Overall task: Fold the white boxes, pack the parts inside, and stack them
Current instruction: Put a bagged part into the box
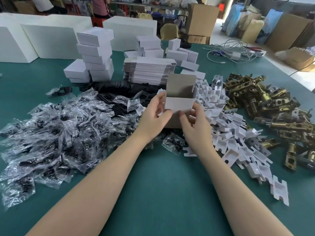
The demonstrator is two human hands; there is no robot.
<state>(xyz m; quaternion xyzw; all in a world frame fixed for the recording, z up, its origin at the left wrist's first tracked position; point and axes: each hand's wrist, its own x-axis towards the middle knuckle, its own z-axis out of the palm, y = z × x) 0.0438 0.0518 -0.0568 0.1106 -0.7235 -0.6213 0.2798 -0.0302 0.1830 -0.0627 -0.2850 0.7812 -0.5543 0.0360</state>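
A small white box is held upright above the green table, its top flap standing open and showing the grey inside. My left hand grips its left side, thumb on the front face. My right hand holds its lower right side, thumb near the bottom edge. A stack of flat unfolded boxes lies behind it. Folded white boxes are stacked at the back left. Brass latch parts are heaped on the right, white card inserts beside them, bagged black parts on the left.
Black plates lie behind the bags. Large white cartons stand along the far left edge. More small boxes and a tangle of cables sit at the back right. Brown cartons stand beyond the table.
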